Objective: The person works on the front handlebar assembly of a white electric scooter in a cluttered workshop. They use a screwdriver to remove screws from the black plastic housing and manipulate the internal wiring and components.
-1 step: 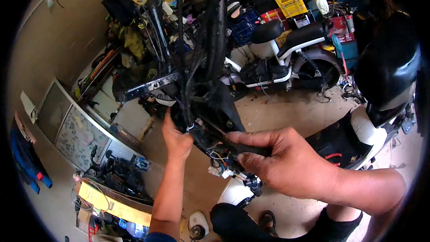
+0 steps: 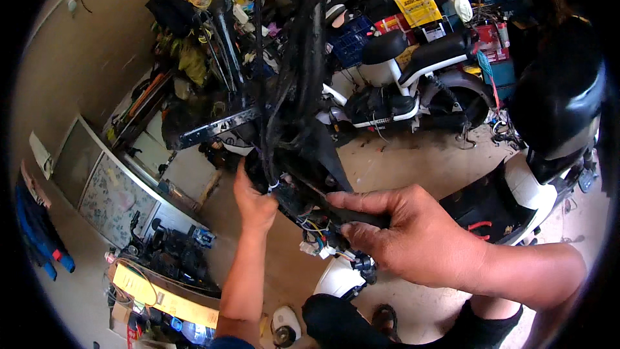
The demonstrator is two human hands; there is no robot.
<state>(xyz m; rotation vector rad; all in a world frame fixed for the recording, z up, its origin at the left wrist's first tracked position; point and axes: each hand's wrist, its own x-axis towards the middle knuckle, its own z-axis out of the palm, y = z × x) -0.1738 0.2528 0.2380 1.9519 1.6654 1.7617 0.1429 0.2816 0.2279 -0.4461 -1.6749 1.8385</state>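
In front of me stands a black vehicle frame [image 2: 312, 58] with black cables running down it. My left hand [image 2: 255, 205] is closed around the left side of the frame's lower end, its thumb up and most fingers hidden. A white cable tie [image 2: 273, 186] sits beside it. My right hand [image 2: 420, 232] pinches a black piece [image 2: 361, 215] between thumb and fingers at the right side. Whether that piece is separate from the frame I cannot tell. Thin coloured wires with white connectors [image 2: 310, 245] hang between my hands. A metal bracket [image 2: 219, 124] sticks out leftward from the frame.
A white-and-black scooter [image 2: 387, 110] stands behind, before piled boxes and parts. Closer on the right is another white scooter body [image 2: 526, 187], with red-handled pliers [image 2: 479, 225] on its black surface. Cluttered parts [image 2: 168, 252] and a yellow board [image 2: 165, 297] lie at lower left.
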